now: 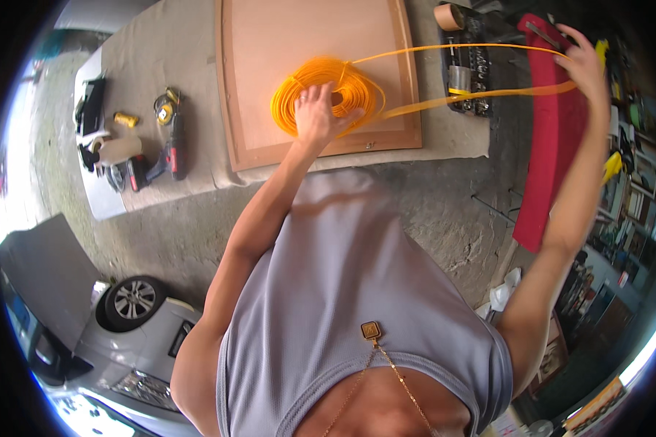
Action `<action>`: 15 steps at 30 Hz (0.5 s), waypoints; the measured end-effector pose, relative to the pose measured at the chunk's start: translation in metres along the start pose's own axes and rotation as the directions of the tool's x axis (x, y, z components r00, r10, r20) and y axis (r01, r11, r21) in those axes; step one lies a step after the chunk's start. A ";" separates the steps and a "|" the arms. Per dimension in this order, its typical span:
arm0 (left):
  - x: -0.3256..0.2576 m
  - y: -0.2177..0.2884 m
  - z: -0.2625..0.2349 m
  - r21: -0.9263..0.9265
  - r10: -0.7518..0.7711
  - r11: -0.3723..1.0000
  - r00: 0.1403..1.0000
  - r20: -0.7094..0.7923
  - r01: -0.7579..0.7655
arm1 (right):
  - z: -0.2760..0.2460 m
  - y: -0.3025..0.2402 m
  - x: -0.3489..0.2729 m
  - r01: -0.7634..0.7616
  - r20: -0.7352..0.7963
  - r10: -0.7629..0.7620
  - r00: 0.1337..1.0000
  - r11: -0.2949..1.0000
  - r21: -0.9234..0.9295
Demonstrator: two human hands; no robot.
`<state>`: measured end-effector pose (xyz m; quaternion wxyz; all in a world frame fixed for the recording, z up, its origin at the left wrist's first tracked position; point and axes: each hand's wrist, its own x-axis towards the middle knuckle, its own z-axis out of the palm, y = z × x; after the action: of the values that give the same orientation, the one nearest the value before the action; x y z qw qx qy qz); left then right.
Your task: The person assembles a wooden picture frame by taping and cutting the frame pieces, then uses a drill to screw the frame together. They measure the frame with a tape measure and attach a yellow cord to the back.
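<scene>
Your left hand (318, 109) presses open on the orange plastic line coil (326, 93); your right hand (583, 64) pinches its 2 strands, stretched far right

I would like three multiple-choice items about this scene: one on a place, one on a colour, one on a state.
1. Where does the coil of cord lie?
A. on the wooden panel
B. on the car's hood
C. on the red board

2. What colour is the cord?
A. blue
B. orange
C. white

3. How is the right hand?
A. resting on the drill
B. flat on the coil
C. raised, holding two strands

Answers: 1 A, the coil sits on the panel under the left hand. 2 B, the coil is bright orange. 3 C, two strands run from the coil to the raised hand.
</scene>
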<state>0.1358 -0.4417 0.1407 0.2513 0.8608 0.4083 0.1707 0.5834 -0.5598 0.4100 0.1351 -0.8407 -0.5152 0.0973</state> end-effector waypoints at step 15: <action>0.058 -0.015 0.073 0.296 -0.489 0.854 0.854 0.177 0.428 | 0.173 0.137 -0.575 -0.886 0.522 0.746 0.414 0.463 0.040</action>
<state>0.1980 -0.4090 0.0776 0.2249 0.7761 0.5866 -0.0546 0.3869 -1.1107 0.2162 0.0812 -0.9061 -0.0248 0.4145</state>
